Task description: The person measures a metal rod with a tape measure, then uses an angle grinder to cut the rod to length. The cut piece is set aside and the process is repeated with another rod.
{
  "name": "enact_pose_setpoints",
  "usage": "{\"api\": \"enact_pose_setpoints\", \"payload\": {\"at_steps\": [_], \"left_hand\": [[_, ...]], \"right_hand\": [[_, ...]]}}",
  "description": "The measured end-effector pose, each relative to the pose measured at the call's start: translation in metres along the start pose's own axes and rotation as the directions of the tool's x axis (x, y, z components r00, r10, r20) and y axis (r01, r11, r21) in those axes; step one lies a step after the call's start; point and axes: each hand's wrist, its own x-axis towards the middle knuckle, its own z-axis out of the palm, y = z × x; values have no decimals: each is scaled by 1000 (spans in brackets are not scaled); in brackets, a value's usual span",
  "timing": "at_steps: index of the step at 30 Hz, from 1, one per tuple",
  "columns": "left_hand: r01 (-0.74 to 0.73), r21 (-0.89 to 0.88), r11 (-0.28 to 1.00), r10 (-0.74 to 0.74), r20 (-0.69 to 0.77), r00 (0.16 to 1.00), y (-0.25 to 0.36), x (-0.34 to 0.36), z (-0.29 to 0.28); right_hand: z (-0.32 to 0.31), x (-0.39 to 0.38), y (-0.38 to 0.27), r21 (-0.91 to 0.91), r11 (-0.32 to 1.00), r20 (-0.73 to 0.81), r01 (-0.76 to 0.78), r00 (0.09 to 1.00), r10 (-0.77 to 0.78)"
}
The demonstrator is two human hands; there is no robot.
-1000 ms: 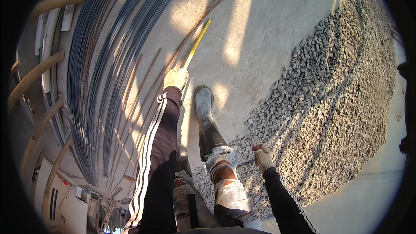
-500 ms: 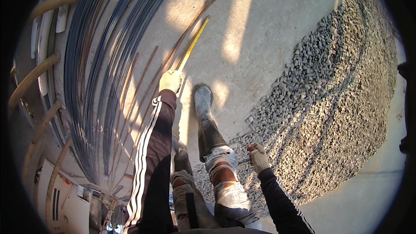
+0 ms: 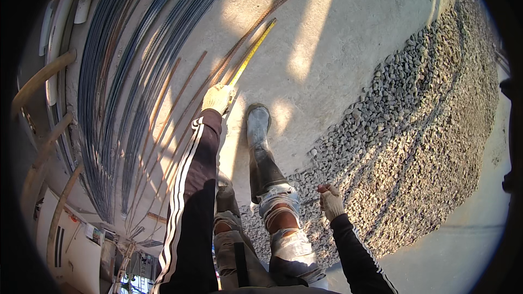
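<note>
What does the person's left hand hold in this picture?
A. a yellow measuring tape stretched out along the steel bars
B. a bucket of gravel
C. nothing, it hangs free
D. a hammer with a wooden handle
A: the gloved left hand grips the near end of a yellow measuring tape that runs away from it over the concrete floor, beside the rusty steel bars.

The left hand (image 3: 217, 98), gloved, is reaching forward on a straight, striped-sleeved arm, fingers closing around something beyond the right boot (image 3: 257, 125). The right hand (image 3: 330, 201) is hanging loosely curled beside the right knee.
</note>
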Motion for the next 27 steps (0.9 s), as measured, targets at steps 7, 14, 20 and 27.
{"api": "enact_pose_setpoints", "payload": {"at_steps": [7, 14, 20, 27], "left_hand": [[64, -284, 957, -29, 124, 992, -56, 5, -25], [-20, -44, 999, 23, 55, 998, -125, -32, -82], [65, 55, 996, -66, 18, 998, -175, -102, -162], [-17, 172, 985, 34, -95, 995, -287, -180, -258]], "right_hand": [[2, -12, -9, -39, 999, -6, 7, 1000, -8], [13, -44, -15, -102, 994, -64, 42, 997, -49], [18, -95, 23, -152, 978, -97, 143, 983, -159], [-36, -167, 236, 202, 910, -47, 363, 931, -361]]}}
